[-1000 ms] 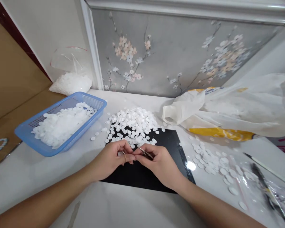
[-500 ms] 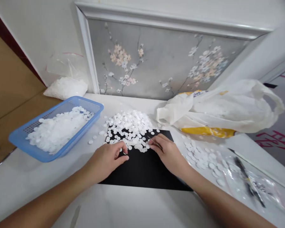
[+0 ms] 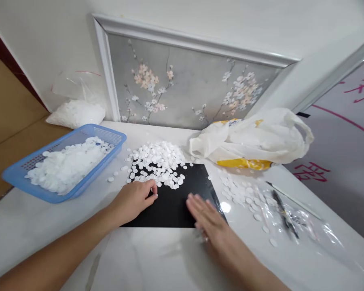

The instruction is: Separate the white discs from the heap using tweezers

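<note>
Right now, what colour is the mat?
The mat is black, best seen in the head view.

The left forearm (image 3: 75, 242) is bare as far as it shows, smooth and slim, narrowing evenly from the near left edge to the wrist (image 3: 111, 216). The left hand (image 3: 135, 200) is bare too, with a gently rounded back and a slender thumb (image 3: 148, 200). The right forearm (image 3: 248, 260), at near right, is likewise bare, and the right hand (image 3: 212, 222) has long, narrow fingers (image 3: 197, 207) whose finer detail is lost in blur.
</note>
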Tool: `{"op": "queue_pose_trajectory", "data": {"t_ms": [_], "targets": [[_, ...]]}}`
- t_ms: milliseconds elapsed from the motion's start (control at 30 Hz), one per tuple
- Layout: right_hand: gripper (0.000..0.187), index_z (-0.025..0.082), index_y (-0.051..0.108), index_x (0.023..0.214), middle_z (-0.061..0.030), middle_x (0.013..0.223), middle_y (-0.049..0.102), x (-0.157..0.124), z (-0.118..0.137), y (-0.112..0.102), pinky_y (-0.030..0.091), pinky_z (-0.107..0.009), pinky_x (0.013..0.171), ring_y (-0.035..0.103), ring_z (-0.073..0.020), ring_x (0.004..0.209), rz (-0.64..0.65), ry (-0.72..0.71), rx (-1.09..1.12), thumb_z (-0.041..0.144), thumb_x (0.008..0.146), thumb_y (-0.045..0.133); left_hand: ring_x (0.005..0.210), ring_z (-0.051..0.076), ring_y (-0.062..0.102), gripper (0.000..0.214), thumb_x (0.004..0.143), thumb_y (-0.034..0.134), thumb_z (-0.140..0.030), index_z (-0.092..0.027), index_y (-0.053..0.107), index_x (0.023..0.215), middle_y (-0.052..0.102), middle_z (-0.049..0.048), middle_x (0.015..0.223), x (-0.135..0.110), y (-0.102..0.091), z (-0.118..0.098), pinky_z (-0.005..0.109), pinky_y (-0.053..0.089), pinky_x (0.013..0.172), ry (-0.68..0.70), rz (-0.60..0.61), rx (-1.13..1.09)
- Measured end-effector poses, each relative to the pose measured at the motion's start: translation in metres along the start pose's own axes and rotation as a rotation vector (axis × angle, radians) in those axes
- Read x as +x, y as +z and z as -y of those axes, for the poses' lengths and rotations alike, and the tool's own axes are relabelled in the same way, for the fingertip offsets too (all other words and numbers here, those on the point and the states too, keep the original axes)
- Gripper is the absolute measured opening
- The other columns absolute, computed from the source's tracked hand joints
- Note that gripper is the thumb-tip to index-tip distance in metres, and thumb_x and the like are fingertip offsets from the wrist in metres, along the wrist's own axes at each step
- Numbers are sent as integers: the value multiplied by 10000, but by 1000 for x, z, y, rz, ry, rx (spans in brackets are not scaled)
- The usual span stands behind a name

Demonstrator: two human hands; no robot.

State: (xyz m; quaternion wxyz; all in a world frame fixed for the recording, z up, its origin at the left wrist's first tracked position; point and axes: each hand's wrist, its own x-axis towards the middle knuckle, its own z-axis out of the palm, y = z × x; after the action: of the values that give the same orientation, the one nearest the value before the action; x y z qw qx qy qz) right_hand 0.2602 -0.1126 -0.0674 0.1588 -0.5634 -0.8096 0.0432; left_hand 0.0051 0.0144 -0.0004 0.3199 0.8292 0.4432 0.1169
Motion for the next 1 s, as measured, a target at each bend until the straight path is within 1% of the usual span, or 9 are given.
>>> {"op": "queue_pose_trajectory", "data": {"t_ms": [67,167,333,433,567,633,767,900,1000], "targets": [[613,238,284,1467,-61,1478,355,0,1,0,344,-483,1093,310,-234,1366,38,-8,36,76,878,325,510,128,394,63,771,538,-262,-226,523,721,430,-60,523,1,-1,1,247,232,519,12,-38,-111],[613,165,310,1458,-132,1457,378,7,14,0,290,-602,1080,310,-308,1355,-129,268,-75,55,856,340,508,93,366,109,736,558,-238,-206,460,698,422,-74,537,3,-8,4,216,243,504,-61,-117,-539],[595,164,358,1435,-75,1493,314,28,61,12,325,-473,1103,263,-223,1385,117,-152,111,48,851,333,454,62,303,143,699,538,-220,-206,400,737,530,-46,585,7,-25,13,197,188,445,-149,-136,-889],[593,170,323,1451,-89,1499,300,24,44,15,302,-523,1099,244,-241,1389,82,-31,119,70,866,325,437,56,285,158,657,535,-218,-196,442,782,562,-16,621,9,-31,20,205,176,432,-176,-151,-925],[555,219,335,1450,-102,1486,349,4,-2,8,363,-539,1070,315,-292,1356,-120,334,26,165,899,370,436,57,295,102,702,458,-268,-182,450,648,522,4,630,11,-32,23,218,186,426,-188,-202,-877],[557,228,317,1458,-87,1495,338,-1,0,6,353,-513,1086,282,-278,1374,-144,319,41,180,905,361,423,64,283,211,768,414,-319,-192,416,599,460,-18,579,11,-32,23,225,193,427,-192,-208,-804],[567,246,364,1433,-68,1451,426,11,33,4,355,-477,1086,347,-231,1356,94,-9,181,134,877,353,439,97,309,296,838,423,-379,-205,405,600,349,-54,510,5,-34,22,238,205,469,-179,-202,-532],[405,170,582,1226,-146,1366,486,42,25,-5,423,-479,1027,528,-267,1200,-120,291,168,181,917,320,496,140,394,156,746,620,-313,-225,492,730,419,-61,519,-4,-43,24,248,198,525,-141,-183,-203],[304,193,636,1096,-115,1109,568,70,10,-12,533,-406,850,630,-216,902,-152,285,265,231,922,390,507,165,442,187,700,683,-256,-245,532,809,466,-59,517,-6,-38,24,255,203,535,-101,-123,-18]]}}
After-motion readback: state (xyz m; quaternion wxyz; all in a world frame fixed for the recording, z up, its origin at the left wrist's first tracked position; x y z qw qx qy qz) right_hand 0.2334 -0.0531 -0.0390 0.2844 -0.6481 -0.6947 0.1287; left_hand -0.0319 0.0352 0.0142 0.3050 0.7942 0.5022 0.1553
